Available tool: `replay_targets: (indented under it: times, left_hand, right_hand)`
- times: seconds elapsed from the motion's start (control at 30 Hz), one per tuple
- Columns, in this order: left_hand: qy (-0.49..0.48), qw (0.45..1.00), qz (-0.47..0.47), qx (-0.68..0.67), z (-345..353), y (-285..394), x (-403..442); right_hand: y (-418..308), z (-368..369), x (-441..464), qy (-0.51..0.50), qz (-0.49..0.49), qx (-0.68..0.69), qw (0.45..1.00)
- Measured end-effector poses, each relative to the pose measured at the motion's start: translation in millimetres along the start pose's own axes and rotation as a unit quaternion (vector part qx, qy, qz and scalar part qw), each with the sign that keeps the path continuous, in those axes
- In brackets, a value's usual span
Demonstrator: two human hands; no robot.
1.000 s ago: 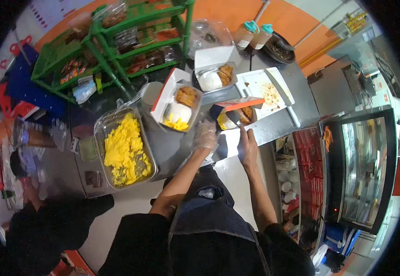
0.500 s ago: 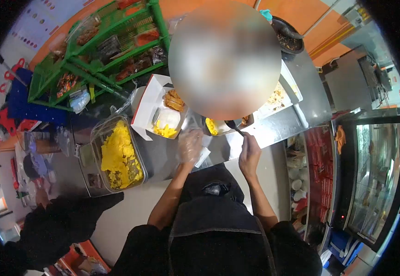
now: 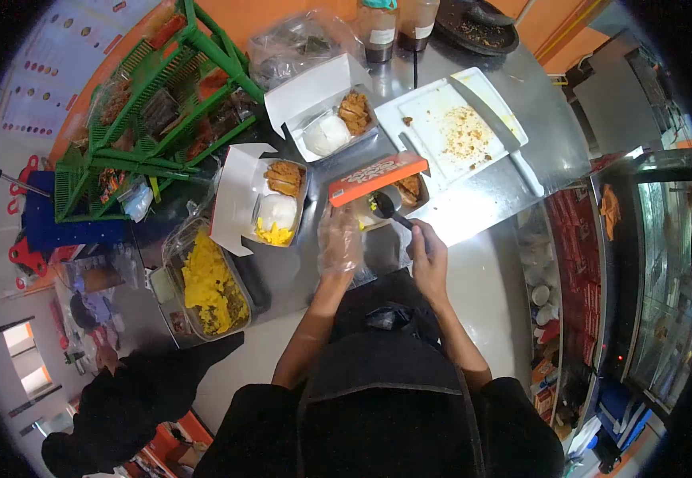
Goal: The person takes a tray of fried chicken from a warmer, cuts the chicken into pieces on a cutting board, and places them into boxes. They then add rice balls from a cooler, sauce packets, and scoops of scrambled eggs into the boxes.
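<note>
My right hand [image 3: 428,253] is closed round the handle of a black spoon [image 3: 387,209], whose bowl is over an open meal box [image 3: 376,223]. The box's orange printed lid [image 3: 378,179] stands partly raised and hides some of the inside; a piece of fried chicken [image 3: 407,190] shows at its right. My left hand [image 3: 339,243], in a clear plastic glove, grips the box's left edge, fingertips partly hidden. To the left, another open box [image 3: 234,195] holds fried chicken, white rice and yellow scrambled egg [image 3: 274,232]. A third box [image 3: 306,92] behind holds rice and chicken.
A clear tub [image 3: 246,299] of scrambled egg stands at the table's front left. Right of the boxes, a white cutting board [image 3: 409,103] carries crumbs and a cleaver [image 3: 485,115]. Green crates [image 3: 162,151] stand at back left. Another person's dark sleeve [image 3: 139,398] is at lower left.
The view has shifted, uncovering the third box, cutting board and bottles at the back. The orange lid now shows above my hands. My right hand still holds the spoon at the box.
</note>
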State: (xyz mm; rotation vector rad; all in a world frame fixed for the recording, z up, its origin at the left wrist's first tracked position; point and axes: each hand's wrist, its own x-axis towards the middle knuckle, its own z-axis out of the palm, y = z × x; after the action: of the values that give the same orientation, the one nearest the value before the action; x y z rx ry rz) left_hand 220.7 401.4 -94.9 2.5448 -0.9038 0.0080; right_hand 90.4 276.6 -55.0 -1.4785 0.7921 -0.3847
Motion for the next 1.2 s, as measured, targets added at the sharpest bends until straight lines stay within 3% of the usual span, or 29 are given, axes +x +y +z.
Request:
replay_targets:
  times: [0.03,0.1,0.13,0.3,0.37,0.43,0.47,0.5,0.53,0.57,0.63,0.7,0.73,0.77,0.8,0.83,0.9,0.97,1.03,1.1,1.13,1.2]
  left_hand:
    - [0.002,1.0,0.001,0.0,-4.1,-0.4,-1.7]
    - [0.062,0.998,0.021,-0.023,-14.2,-2.1,-11.5]
    - [0.065,0.997,0.019,-0.022,-18.5,-4.4,-16.8]
    - [0.041,0.986,0.013,-0.161,-67.7,-10.9,-53.5]
    - [0.066,0.981,0.01,-0.184,-74.3,-26.6,-80.2]
    - [0.105,0.977,-0.021,-0.183,-93.2,-49.1,-113.7]
    - [0.132,0.976,-0.029,-0.17,-109.6,-58.7,-131.2]
    - [0.159,0.974,-0.036,-0.156,-124.2,-70.7,-150.7]
    - [0.176,0.97,-0.053,-0.158,-125.9,-97.4,-177.0]
    - [0.192,0.967,-0.079,-0.146,-131.8,-113.3,-201.9]
    - [0.46,0.847,-0.117,-0.237,-141.2,-141.1,-241.2]
    - [0.512,0.79,-0.287,-0.177,-121.4,-205.0,-287.6]
    - [0.518,0.784,-0.292,-0.179,-109.4,-235.5,-305.5]
    - [0.547,0.738,-0.309,-0.247,-96.1,-264.4,-320.9]
    - [0.574,0.684,-0.323,-0.314,-89.3,-279.2,-330.2]
    - [0.58,0.676,-0.328,-0.316,-98.9,-274.0,-329.4]
    - [0.337,0.775,-0.469,-0.255,-131.0,-256.2,-321.7]
    - [0.393,0.751,-0.431,-0.309,-108.2,-267.1,-324.0]
    - [0.422,0.669,-0.458,-0.406,-109.2,-260.9,-310.9]
    - [0.453,0.655,-0.435,-0.42,-91.4,-269.8,-311.4]
    - [0.48,0.646,-0.412,-0.427,-83.7,-272.6,-310.6]
    - [0.488,0.639,-0.414,-0.427,-79.8,-274.5,-309.7]
  right_hand:
    - [1.5,4.6,2.4,0.0,-0.002,0.001,1.0]
    - [5.6,17.8,9.2,0.02,-0.196,-0.139,0.971]
    - [7.8,24.2,12.0,0.008,-0.242,-0.172,0.955]
    - [28.8,49.9,18.5,-0.075,-0.304,-0.259,0.914]
    - [27.2,49.2,13.2,0.036,-0.378,-0.208,0.902]
    - [9.2,35.5,-16.9,0.022,-0.147,-0.133,0.98]
    - [4.4,23.6,-25.9,0.004,-0.056,-0.163,0.985]
    - [-24.6,36.2,-46.2,0.026,-0.04,-0.043,0.998]
    - [4.0,25.6,-47.5,-0.017,0.032,0.122,0.992]
    - [0.8,29.1,-63.0,-0.059,0.048,0.175,0.982]
    - [-19.9,57.8,-89.2,-0.132,0.062,0.163,0.976]
    - [-42.0,106.4,-121.8,-0.199,0.024,-0.062,0.978]
    - [-36.9,129.4,-124.9,-0.283,-0.056,-0.142,0.947]
    - [-28.1,156.1,-123.7,-0.359,-0.135,-0.221,0.897]
    - [-23.2,186.9,-123.0,-0.395,-0.29,-0.277,0.827]
    - [-18.8,217.4,-121.8,-0.42,-0.435,-0.322,0.729]
    - [-7.6,270.5,-121.5,-0.443,-0.523,-0.39,0.615]
    - [9.9,301.3,-119.8,-0.457,-0.552,-0.404,0.568]
    - [23.2,309.3,-118.8,-0.47,-0.575,-0.42,0.521]
    - [28.8,299.2,-121.5,-0.48,-0.614,-0.408,0.475]
    - [12.7,292.2,-124.2,-0.491,-0.573,-0.419,0.505]
    - [-13.6,282.8,-130.0,-0.489,-0.567,-0.422,0.511]
